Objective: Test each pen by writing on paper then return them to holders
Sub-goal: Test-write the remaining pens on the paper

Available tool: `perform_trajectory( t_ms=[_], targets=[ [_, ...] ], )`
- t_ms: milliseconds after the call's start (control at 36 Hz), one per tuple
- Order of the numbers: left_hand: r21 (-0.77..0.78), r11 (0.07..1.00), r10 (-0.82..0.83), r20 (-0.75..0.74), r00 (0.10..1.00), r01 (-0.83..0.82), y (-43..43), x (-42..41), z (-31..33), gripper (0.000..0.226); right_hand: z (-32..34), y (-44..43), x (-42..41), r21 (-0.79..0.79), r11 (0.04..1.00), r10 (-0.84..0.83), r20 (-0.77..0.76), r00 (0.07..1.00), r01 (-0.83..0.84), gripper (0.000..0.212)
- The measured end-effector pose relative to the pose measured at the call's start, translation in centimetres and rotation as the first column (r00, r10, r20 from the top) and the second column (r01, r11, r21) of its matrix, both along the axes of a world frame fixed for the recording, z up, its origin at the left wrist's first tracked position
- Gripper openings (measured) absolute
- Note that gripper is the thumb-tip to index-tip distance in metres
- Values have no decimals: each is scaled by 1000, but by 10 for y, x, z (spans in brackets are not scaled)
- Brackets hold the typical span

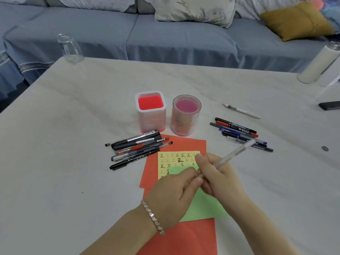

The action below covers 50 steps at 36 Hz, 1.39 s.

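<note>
Both hands meet just over the yellow paper (179, 159) on the counter (73, 162). The right hand (218, 178) grips a white pen (237, 152), and the left hand (174, 194) pinches its low end. Two holders stand behind the paper: a red holder (151, 112) and a pink holder (186, 115). The left pen pile (138, 149) and the right pen pile (239, 134) hold about six pens each.

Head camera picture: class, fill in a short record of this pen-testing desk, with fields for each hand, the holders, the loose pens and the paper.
right hand: grips the white pen by its barrel
left hand: pinches the lower end of that pen
square holder: upright, no pens inside
round holder: upright beside it, no pens inside
left pile: pens lying left of the papers
right pile: pens lying right of the holders
yellow note: rows of test marks, partly under green paper
</note>
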State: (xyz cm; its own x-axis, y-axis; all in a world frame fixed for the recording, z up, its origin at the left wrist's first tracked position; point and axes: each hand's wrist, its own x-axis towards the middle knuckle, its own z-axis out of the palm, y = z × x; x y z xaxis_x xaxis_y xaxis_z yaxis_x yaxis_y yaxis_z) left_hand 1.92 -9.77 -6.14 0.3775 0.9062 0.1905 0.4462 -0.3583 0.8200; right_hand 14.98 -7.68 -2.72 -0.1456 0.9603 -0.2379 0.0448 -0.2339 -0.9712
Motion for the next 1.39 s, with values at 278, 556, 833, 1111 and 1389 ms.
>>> perform_trajectory(
  t_ms=[278,556,833,1111,1389],
  targets=[
    [-59,950,254,-426,868,-307,11,-35,-18,22,-23,-3,21,77,961,-273,95,957,267,35],
    [395,845,532,-547,647,-361,17,-45,-60,30,-50,-4,33,39,968,-253,143,957,249,26],
    [198,980,131,-609,782,-10,-1,-32,-83,39,-57,15,15,70,944,-326,57,944,322,25],
    [151,987,127,-553,823,-51,1,-34,-86,40,-90,36,-29,258,887,-440,221,870,383,48],
    [139,986,148,-510,847,-88,2,-33,-87,41,-108,39,-37,380,851,-478,274,834,363,49]
  ],
)
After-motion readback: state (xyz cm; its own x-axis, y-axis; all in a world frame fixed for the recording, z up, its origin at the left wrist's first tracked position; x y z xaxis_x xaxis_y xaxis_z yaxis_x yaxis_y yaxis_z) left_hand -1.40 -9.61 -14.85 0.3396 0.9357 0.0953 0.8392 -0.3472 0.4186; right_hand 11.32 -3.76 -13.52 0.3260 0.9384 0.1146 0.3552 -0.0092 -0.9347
